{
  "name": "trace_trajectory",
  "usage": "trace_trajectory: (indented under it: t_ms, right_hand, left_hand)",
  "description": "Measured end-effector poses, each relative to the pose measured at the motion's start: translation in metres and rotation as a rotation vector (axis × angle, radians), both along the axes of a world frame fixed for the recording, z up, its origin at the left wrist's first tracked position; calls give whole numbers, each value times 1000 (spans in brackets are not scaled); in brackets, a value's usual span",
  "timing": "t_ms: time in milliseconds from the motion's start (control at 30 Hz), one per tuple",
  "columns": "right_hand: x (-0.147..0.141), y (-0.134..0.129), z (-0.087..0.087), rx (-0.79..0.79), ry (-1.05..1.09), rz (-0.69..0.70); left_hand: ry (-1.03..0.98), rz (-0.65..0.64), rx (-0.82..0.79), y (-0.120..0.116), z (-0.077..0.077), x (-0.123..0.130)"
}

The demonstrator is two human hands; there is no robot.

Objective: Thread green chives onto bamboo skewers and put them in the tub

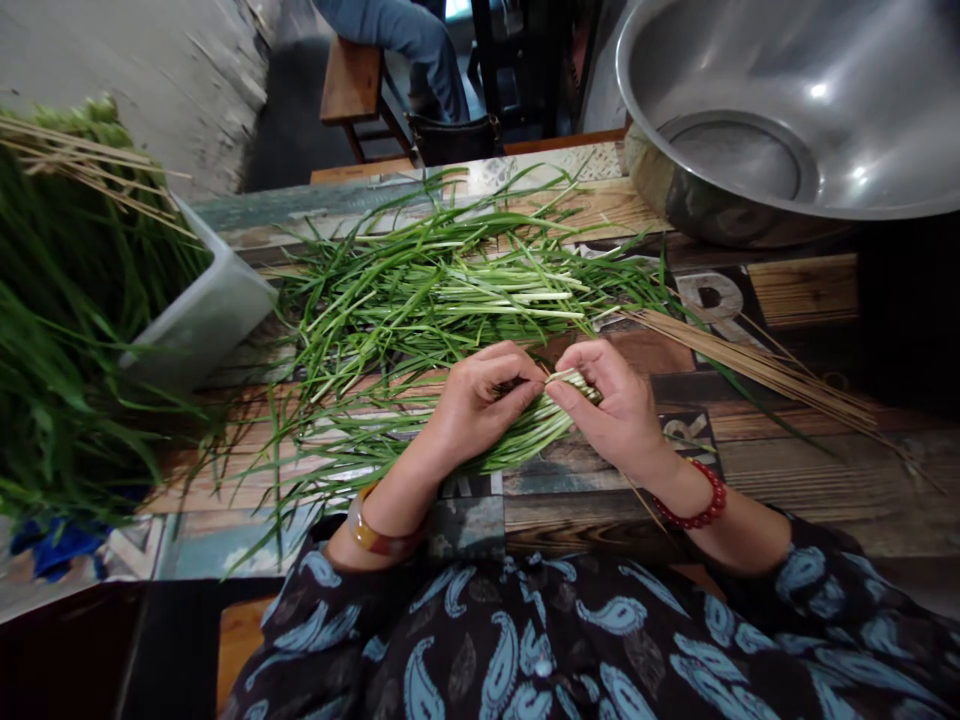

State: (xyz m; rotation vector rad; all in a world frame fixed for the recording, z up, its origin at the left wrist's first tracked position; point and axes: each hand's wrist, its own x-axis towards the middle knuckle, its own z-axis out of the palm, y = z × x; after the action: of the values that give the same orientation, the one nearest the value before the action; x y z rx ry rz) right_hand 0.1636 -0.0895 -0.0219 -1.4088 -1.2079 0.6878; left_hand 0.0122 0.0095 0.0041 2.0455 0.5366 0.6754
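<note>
A bundle of garlic chives [517, 440] lies under my hands, its pale stem ends gathered at the right and its green leaves trailing left. My right hand [622, 405] is closed around these stem ends, thumb in front. Fingertips of my left hand [487, 395] pinch at the same end, close against the right thumb. From beneath the right hand a thin bamboo skewer [652, 510] slants toward me; whether it passes through the stems is hidden. Just beyond my hands spreads a pile of loose chives [450, 300].
Several bamboo skewers [757, 365] lie to the right on the patterned wooden table [817, 480]. A large metal basin [652, 170] stands at the back right. At left, a white tub [217, 310] holds chives with skewers on top. Beyond the table, a person's jeans-clad leg [420, 45] shows by a stool.
</note>
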Motion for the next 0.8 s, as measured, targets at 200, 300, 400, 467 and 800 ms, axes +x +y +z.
trace_trajectory:
  t_ms: [200, 300, 400, 467, 800]
  right_hand:
    - [3, 0, 0, 26, -120, -7]
    - [3, 0, 1, 57, -180, -11]
    - [3, -1, 3, 73, -250, -16]
    - [3, -1, 4, 66, -284, -15]
    - [3, 3, 1, 2, -233, -5]
  left_hand:
    - [79, -25, -70, 2, 6, -4]
    - [106, -16, -68, 0, 6, -5]
    - [87, -5, -33, -3, 3, -3]
    - [73, 8, -10, -5, 1, -1]
    - [108, 82, 47, 13, -1, -7]
